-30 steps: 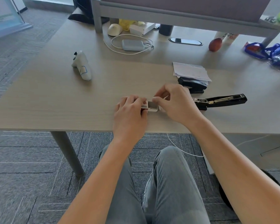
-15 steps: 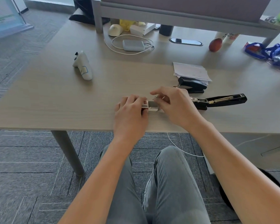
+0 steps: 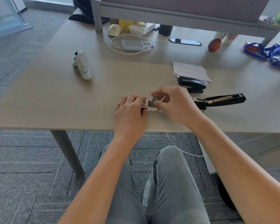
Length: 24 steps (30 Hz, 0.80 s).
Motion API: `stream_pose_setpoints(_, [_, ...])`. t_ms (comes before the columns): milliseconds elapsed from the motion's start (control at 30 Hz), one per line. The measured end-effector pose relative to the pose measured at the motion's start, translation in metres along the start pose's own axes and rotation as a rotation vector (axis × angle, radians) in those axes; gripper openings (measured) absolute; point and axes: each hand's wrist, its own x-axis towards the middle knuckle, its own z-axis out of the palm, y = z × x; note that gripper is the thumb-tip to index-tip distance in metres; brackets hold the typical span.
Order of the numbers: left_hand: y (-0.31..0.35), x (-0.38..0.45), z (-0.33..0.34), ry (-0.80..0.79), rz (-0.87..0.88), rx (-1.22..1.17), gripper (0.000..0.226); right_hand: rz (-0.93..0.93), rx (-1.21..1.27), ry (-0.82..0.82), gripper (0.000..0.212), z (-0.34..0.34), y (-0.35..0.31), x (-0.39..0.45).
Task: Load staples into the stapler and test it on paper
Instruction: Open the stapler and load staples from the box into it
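A small red-and-white staple box (image 3: 146, 105) lies near the table's front edge. My left hand (image 3: 129, 110) presses down on its left end and holds it. My right hand (image 3: 174, 104) pinches a grey strip of staples (image 3: 155, 99) at the box's open right end, lifted slightly above it. A black stapler (image 3: 225, 100) lies flipped open on the table just right of my right hand, its metal channel facing up. Behind it stands a second black stapler (image 3: 191, 84), closed, on the edge of a stack of white paper (image 3: 189, 71).
A white controller (image 3: 82, 66) lies at the left. A charger with a coiled white cable (image 3: 132, 44), a red apple (image 3: 214, 44) and a blue bag (image 3: 268, 52) sit further back. A grey shelf frame (image 3: 98, 15) rises at the table's rear.
My right hand's fingers have moved from the box's end up and slightly back, drawing a grey staple strip out. My left hand has stayed on the box.
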Motion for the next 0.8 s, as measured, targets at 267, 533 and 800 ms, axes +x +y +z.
stream_pose_setpoints(267, [0.0001, 0.0000, 0.0003, 0.004, -0.001, -0.004, 0.030, -0.010, -0.029, -0.007, 0.021, -0.0031, 0.0018, 0.0024])
stream_pose_setpoints(533, [-0.0007, 0.0005, 0.0006, -0.003, 0.001, -0.006, 0.032, -0.011, -0.023, 0.033, 0.018, 0.0014, -0.0019, 0.0007])
stream_pose_setpoints(800, [0.0003, -0.0001, -0.0010, -0.008, 0.005, -0.007, 0.034, 0.027, -0.002, 0.114, 0.024, 0.0015, -0.0039, -0.0011])
